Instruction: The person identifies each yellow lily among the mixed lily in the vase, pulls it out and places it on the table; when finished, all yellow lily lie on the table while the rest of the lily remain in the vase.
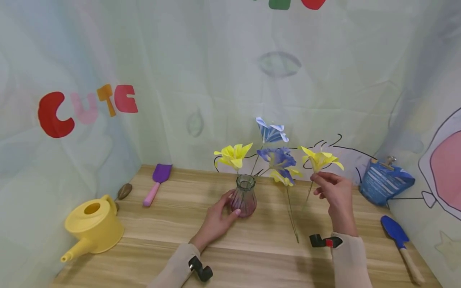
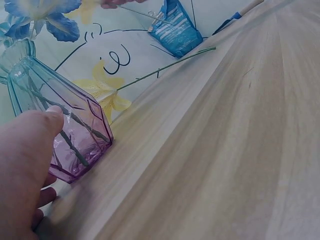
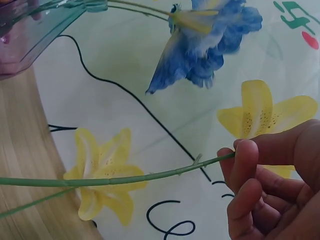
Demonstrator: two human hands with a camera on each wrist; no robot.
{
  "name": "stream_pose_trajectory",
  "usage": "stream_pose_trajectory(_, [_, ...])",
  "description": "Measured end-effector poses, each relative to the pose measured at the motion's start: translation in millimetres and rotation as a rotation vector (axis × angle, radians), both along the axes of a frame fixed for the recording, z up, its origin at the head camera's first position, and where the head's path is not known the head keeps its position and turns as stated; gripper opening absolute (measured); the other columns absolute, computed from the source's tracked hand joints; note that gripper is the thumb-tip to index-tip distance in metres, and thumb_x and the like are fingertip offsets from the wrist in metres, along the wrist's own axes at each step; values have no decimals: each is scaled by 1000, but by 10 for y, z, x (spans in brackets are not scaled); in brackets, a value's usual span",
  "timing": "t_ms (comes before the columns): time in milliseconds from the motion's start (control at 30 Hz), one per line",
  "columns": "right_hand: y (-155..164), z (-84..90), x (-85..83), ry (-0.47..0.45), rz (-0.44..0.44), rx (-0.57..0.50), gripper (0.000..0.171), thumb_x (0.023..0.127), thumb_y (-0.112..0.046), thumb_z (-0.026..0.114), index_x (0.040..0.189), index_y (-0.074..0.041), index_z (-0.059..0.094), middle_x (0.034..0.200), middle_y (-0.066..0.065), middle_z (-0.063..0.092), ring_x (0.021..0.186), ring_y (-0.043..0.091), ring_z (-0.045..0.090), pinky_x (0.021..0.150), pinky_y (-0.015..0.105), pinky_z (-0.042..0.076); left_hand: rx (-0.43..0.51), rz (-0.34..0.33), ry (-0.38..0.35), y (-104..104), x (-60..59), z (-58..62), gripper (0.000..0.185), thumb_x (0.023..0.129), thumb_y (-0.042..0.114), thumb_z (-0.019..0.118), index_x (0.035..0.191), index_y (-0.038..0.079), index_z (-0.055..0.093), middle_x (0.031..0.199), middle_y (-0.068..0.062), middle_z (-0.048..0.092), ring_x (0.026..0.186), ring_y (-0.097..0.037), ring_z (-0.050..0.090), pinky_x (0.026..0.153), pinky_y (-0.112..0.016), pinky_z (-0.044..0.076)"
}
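Right hand (image 1: 333, 192) pinching yellow lily (image 1: 319, 160), bloom up, stem slanting down-left

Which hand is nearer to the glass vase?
Left. The left hand holds the glass vase at its base on the wooden table. The right hand is off to the vase's right, raised, pinching a yellow flower by its stem.

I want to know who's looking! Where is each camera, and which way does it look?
Head: on the person's head, looking down at the table; both hands and sleeves show.
Left wrist: low beside the left hand, facing the vase.
Right wrist: by the right hand, facing the yellow flower whose stem it pinches.
Shared: all three see the vase.
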State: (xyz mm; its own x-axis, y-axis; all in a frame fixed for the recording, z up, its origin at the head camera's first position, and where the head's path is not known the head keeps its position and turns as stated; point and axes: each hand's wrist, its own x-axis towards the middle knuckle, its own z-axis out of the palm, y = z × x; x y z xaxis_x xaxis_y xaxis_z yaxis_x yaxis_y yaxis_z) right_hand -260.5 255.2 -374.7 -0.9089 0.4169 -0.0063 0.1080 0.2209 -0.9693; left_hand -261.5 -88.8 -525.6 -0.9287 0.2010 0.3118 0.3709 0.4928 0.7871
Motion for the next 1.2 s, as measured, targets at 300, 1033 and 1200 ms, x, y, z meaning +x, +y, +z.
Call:
stream_pose_trajectory(300, [155,-204,-146,-115,8,10,38,101,-24,77,130,0,72,82,-13,75,57,9,65,54,23,53,9,9,-16,-3,6,13,70,102,42,72,164,25,43,149,-23,66,141,-41,63,122,-64,46])
stream_pose_trajectory(1033, [360,-935,-302,-186,104,-135,29,97,-10,78,119,8,76,69,-11,75,53,3,64,52,19,55,4,12,-11,7,-4,-6,70,102,44,72,163,27,44,149,-21,67,141,-40,63,122,-64,45])
stream_pose_trajectory(1200, [341,-1035,-333,-165,106,-196,26,97,-9,78,117,7,77,70,-11,77,52,2,64,49,17,52,-3,15,-5,8,-5,-6,69,102,44,72,163,27,44,148,-21,67,140,-40,64,122,-64,46])
